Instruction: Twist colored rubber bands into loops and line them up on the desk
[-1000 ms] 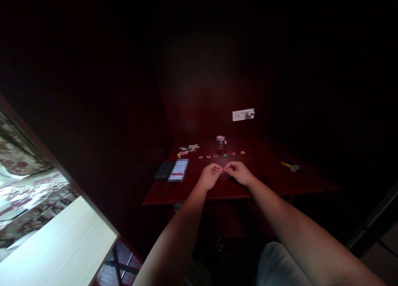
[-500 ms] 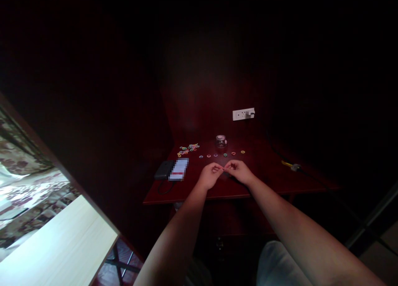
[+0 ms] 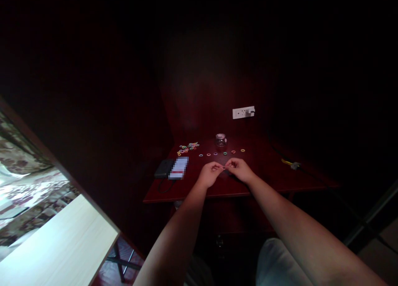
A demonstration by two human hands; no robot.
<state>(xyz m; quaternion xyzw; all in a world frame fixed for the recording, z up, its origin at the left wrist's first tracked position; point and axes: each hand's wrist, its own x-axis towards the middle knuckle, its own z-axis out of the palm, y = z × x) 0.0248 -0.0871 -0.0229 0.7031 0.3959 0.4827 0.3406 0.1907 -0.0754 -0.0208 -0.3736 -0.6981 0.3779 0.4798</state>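
Observation:
Over the front part of the dark red desk (image 3: pixel 264 174), my left hand (image 3: pixel 210 173) and my right hand (image 3: pixel 239 170) meet almost fingertip to fingertip. Both pinch a small pinkish band (image 3: pixel 224 167) between them. Beyond the hands lies a spaced row of small coloured rings, among them a blue one (image 3: pixel 200 155), a green one (image 3: pixel 225 153), a red one (image 3: pixel 233 152) and a yellow one (image 3: pixel 243 150). A clear jar (image 3: pixel 221 140) stands behind the row. To its left is a loose pile of many-coloured rings (image 3: pixel 191 146).
A phone (image 3: pixel 179 168) with a blurred screen and a black device (image 3: pixel 163 168) with a cable lie at the desk's left. A wall socket (image 3: pixel 243 112) holds a plug. A yellow cable (image 3: pixel 286 162) is at the right. A pale table (image 3: pixel 62 240) stands lower left.
The fingertips have moved slightly apart, and more of the pinkish band shows between them. The rings, jar and phone lie as before.

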